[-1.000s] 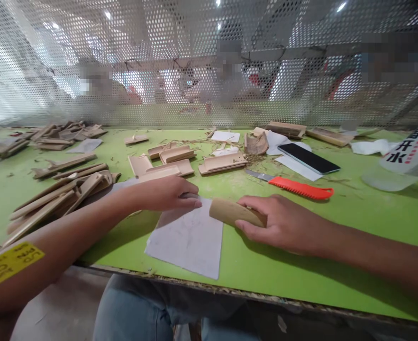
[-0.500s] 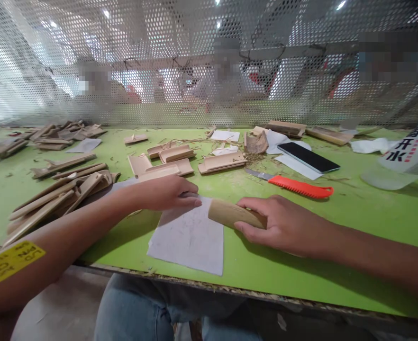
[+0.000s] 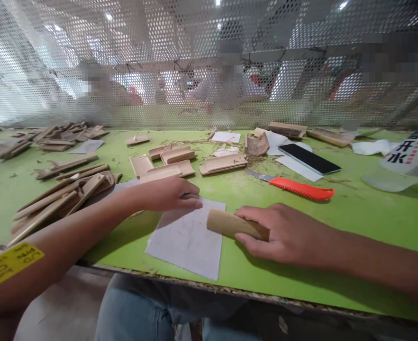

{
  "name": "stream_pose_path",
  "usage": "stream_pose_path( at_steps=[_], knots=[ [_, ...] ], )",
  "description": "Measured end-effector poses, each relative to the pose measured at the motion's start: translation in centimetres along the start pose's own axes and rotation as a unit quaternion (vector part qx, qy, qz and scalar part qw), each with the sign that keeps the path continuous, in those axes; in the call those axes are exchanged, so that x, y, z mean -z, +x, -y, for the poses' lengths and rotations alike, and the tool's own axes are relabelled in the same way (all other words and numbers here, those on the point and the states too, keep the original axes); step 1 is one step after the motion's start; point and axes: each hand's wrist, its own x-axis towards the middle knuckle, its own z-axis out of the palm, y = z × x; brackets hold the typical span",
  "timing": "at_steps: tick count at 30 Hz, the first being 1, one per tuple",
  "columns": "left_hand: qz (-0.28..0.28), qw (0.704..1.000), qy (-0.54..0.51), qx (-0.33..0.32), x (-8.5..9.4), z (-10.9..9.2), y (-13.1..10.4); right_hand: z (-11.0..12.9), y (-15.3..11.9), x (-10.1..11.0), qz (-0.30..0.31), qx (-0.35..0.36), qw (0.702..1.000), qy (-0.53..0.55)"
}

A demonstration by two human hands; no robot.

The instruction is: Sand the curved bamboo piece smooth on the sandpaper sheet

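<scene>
Black Chinese characters w/ red marks are printed on a white bag [image 3: 410, 150] at the far right edge; "开" and "水" can be read, the rest is cut off. A yellow sticker [image 3: 10, 265] w/ small dark print is worn on the left forearm; the text is too blurred and skewed to be read. No other writing is made out.

A curved bamboo piece [image 3: 230, 224] is gripped by the right hand [image 3: 287, 234]: fingers are curled over its top, thumb tucked under, approx. half the piece sticking out leftward past the fingertips. Its free end is laid on the right edge of a grey sandpaper sheet [image 3: 189, 239], which lies flat on the green table [image 3: 337, 274] near the front edge.

The sheet's top edge is pressed down by the left hand [image 3: 169, 194], fingers extended flat and together, tips just left of the piece, not touching it.

Behind the hands: an orange-handled knife [image 3: 299, 188], a black phone [image 3: 308, 158] on white paper, stacks of bamboo pieces [image 3: 180, 163] at centre and a pile of longer strips [image 3: 59, 196] at left. The bench is backed by perforated mesh [image 3: 159, 57].
</scene>
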Motion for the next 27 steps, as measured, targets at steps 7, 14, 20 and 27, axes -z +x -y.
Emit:
stream_pose_path(
  at_steps=[7,14,20,27],
  knots=[
    [-0.003,1.000,0.005,0.002,0.00,-0.03,-0.09,-0.21,0.04,0.06,-0.038,-0.002,0.999,-0.038],
    [-0.009,1.000,0.007,0.002,-0.11,0.08,-0.03,-0.47,-0.08,-0.31,-0.041,0.022,0.997,-0.054],
    [-0.002,1.000,0.009,-0.003,-0.17,0.22,0.06,-0.34,-0.20,-0.52,0.007,0.053,0.998,-0.024],
    [-0.001,1.000,0.002,-0.002,-0.18,0.23,0.18,-0.33,-0.23,-0.48,-0.017,0.041,0.999,-0.029]
  ],
)
